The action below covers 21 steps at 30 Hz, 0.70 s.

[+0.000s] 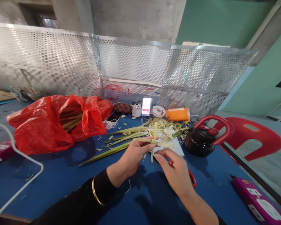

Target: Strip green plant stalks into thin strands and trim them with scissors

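In the head view my left hand [133,156] is closed, pinching a small cross of pale green leaf strips [155,129] where the strips meet. My right hand [174,170] is just right of the cross's lower arm, thumb and fingertips drawn together; whether a thread is between them I cannot make out. Partly hidden under my right hand are red-handled scissors [193,178]. Beyond my hands, long green stalks [117,151] lie to the left, with a heap of dry trimmings [178,128] and white paper [179,148] behind and to the right.
A red plastic bag [42,125] of stalks stands left, a dark kettle [200,142] right. Along the back are a white string spool [136,110], a ribbon roll [158,111] and an orange packet [177,114]. A purple box [257,200] and white cable [41,170] flank the blue table [67,181].
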Available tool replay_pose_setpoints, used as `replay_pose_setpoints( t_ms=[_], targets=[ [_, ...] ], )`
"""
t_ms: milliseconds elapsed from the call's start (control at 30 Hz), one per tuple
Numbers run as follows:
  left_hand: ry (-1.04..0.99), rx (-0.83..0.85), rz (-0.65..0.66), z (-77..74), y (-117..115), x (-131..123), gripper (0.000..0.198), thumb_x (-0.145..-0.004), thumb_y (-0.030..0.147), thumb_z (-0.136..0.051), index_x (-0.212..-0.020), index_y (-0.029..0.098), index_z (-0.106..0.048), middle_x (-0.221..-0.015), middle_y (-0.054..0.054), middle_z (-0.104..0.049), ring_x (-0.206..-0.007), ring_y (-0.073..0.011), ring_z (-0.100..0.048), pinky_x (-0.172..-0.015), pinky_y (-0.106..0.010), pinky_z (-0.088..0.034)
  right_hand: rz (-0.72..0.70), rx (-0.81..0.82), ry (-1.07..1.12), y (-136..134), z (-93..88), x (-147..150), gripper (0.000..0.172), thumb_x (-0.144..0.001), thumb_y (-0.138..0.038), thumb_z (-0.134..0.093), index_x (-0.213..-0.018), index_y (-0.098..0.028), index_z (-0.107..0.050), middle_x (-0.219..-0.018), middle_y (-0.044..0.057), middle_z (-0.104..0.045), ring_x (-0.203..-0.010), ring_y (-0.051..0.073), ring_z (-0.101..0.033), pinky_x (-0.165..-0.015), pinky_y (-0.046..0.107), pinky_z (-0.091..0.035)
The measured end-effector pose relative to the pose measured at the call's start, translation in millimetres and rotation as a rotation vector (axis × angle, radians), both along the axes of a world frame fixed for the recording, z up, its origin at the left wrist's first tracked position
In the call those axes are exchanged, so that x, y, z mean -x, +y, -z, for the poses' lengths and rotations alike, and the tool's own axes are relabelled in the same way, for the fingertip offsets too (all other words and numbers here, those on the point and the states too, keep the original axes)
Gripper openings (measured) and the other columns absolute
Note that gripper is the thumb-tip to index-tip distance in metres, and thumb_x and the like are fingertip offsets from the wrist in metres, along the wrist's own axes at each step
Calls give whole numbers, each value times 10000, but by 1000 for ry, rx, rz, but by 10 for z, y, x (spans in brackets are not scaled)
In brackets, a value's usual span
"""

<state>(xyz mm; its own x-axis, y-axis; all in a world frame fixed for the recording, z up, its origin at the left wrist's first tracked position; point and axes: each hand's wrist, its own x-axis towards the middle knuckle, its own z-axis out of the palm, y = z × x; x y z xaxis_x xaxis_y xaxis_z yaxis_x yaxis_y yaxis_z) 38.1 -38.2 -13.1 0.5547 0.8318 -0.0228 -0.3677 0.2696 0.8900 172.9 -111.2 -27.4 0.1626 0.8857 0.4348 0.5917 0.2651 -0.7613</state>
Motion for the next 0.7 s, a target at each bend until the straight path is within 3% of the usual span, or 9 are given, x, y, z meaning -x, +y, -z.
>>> replay_pose_setpoints(
  t_ms=[133,233,467,700],
  targets=[
    [34,71,-40,45,-64,-30,380,-564,216,-819,-925,142,-727,-834,-71,-717,-796,-189,-631,-763,-296,-455,-3,150,109,53,26,70,205,-782,-362,-647,-698,-176,-632,-675,10,-632,-666,172,-566,-632,253,-442],
    [24,101,-40,52,-83,-42,379,-547,198,-824,-903,120,-720,-851,-90,-713,-788,-181,-624,-725,-277,-447,-17,194,134,53,42,73,260,-824,-389,-594,-678,-176,-621,-613,-5,-589,-601,154,-522,-564,242,-415],
    [-1,58,-38,50,-58,-48,342,-550,245,-835,-844,118,-715,-683,-40,-666,-680,-161,-596,-640,-270,-436,-63,16,-110,54,97,65,231,-930,-272,-420,-833,-183,-610,-816,65,-659,-759,195,-598,-689,282,-449],
    [13,96,-87,73,-82,-62,381,-575,228,-823,-914,88,-720,-721,-66,-686,-587,-109,-542,-572,-243,-412,-68,-80,-288,36,69,66,212,-919,-171,-398,-788,-198,-562,-768,58,-625,-731,199,-567,-664,298,-432]
  ],
)
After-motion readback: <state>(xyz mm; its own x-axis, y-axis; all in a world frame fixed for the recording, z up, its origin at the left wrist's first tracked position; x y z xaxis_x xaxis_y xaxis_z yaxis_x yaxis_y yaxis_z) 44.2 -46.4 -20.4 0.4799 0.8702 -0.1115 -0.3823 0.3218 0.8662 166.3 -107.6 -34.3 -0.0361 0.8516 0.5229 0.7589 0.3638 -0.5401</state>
